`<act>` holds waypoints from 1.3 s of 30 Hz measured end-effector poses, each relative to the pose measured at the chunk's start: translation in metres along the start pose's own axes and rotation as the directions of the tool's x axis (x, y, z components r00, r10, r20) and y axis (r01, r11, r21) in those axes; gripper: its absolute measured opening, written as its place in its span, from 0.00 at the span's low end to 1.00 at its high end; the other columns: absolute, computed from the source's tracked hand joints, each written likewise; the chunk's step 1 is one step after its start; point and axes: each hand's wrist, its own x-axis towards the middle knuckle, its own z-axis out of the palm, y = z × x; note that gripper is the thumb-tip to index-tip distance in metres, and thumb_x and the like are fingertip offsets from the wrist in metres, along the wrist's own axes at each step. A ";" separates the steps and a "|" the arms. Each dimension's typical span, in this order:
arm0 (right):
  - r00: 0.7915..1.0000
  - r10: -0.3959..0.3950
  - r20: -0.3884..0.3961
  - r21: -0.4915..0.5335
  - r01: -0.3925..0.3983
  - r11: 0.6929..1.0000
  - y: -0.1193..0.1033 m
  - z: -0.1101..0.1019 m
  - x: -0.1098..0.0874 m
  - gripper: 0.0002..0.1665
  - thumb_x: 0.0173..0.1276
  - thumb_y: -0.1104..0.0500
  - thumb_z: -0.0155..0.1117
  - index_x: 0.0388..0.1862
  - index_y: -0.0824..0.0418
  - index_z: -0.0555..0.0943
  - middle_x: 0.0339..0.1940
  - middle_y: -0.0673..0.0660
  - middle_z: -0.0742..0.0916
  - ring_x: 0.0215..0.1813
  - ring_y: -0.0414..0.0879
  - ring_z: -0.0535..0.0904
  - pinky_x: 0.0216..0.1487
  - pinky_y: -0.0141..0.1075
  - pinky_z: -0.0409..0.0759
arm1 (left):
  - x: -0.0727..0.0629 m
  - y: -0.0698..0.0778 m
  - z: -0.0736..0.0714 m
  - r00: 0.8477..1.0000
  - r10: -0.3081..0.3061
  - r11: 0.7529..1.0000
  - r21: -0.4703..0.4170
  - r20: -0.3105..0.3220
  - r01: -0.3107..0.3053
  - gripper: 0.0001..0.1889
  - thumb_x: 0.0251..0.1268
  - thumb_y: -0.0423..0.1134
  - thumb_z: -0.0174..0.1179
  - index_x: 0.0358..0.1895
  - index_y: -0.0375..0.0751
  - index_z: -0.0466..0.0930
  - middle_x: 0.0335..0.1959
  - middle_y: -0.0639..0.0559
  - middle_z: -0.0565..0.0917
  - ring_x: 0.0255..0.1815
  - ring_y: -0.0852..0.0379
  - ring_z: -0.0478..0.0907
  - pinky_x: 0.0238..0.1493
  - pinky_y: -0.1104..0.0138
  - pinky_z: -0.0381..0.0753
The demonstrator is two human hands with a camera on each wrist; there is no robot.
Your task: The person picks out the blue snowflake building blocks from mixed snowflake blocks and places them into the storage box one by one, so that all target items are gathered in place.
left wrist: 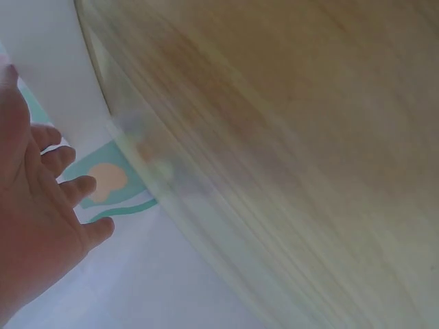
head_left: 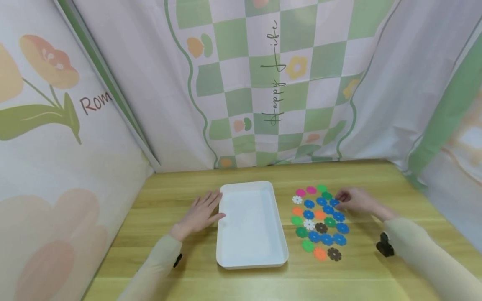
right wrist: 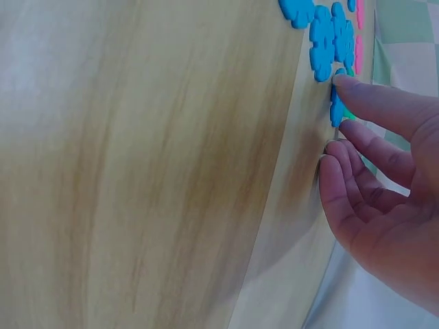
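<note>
A shallow white tray (head_left: 248, 225) lies on the table. My left hand (head_left: 199, 213) is at its left side, fingers fairly straight, fingertips and thumb right at the rim. In the left wrist view, that hand (left wrist: 41, 199) shows its spread fingers, with nothing gripped. To the right of the tray, my right hand (head_left: 355, 200) reaches the upper right of a group of notched plastic discs. Its thumb and index finger pinch the edges of a blue notched disc (right wrist: 336, 106), close over the table, while the other fingers curl loosely.
The discs lie flat in a loose cluster: several blue, with green discs (head_left: 302, 232), orange discs (head_left: 320, 253), white discs (head_left: 309, 224), brown discs (head_left: 334, 254) and pink discs (head_left: 300, 192). A patterned curtain (head_left: 260, 83) hangs behind the wooden table (head_left: 180, 267).
</note>
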 end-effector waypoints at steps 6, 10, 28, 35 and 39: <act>1.000 0.018 0.017 0.009 -0.019 1.000 -0.002 0.000 0.001 0.21 0.58 0.54 0.74 0.43 0.69 0.82 0.38 0.59 0.87 0.40 0.46 0.82 0.44 0.42 0.85 | 0.000 0.001 0.000 1.000 -0.005 1.000 0.012 0.014 0.005 0.40 0.75 0.64 0.41 0.81 0.45 0.45 0.83 0.49 0.47 0.83 0.41 0.45 0.79 0.38 0.47; 0.999 0.024 0.026 0.010 -0.025 1.000 -0.003 -0.001 0.002 0.21 0.59 0.54 0.74 0.42 0.69 0.81 0.38 0.59 0.87 0.40 0.47 0.82 0.44 0.44 0.85 | 0.000 0.001 0.001 1.000 -0.003 1.000 0.015 0.008 0.003 0.40 0.76 0.64 0.41 0.80 0.44 0.46 0.83 0.50 0.47 0.83 0.41 0.45 0.79 0.38 0.46; 0.999 0.042 0.026 0.058 -0.043 0.997 -0.005 -0.003 -0.003 0.22 0.57 0.56 0.75 0.41 0.69 0.77 0.36 0.58 0.84 0.39 0.44 0.77 0.35 0.29 0.77 | 0.001 0.002 -0.001 0.999 0.051 0.992 0.117 -0.018 -0.048 0.39 0.77 0.63 0.41 0.79 0.40 0.49 0.82 0.46 0.51 0.83 0.47 0.50 0.81 0.43 0.48; 0.999 0.032 0.040 0.102 -0.036 0.994 -0.001 -0.006 -0.006 0.20 0.58 0.57 0.74 0.41 0.69 0.78 0.37 0.59 0.85 0.39 0.43 0.78 0.36 0.28 0.78 | 0.002 0.000 0.000 0.999 0.044 0.993 0.107 -0.015 -0.042 0.40 0.76 0.63 0.42 0.79 0.40 0.48 0.82 0.47 0.50 0.83 0.48 0.49 0.81 0.43 0.47; 0.999 0.032 0.043 0.113 -0.036 0.993 0.002 -0.008 -0.008 0.18 0.61 0.58 0.72 0.41 0.69 0.79 0.37 0.59 0.85 0.38 0.41 0.78 0.35 0.29 0.78 | 0.001 -0.001 0.000 0.999 0.049 0.995 0.086 -0.019 -0.047 0.40 0.76 0.62 0.43 0.79 0.40 0.49 0.82 0.46 0.51 0.83 0.46 0.50 0.81 0.43 0.47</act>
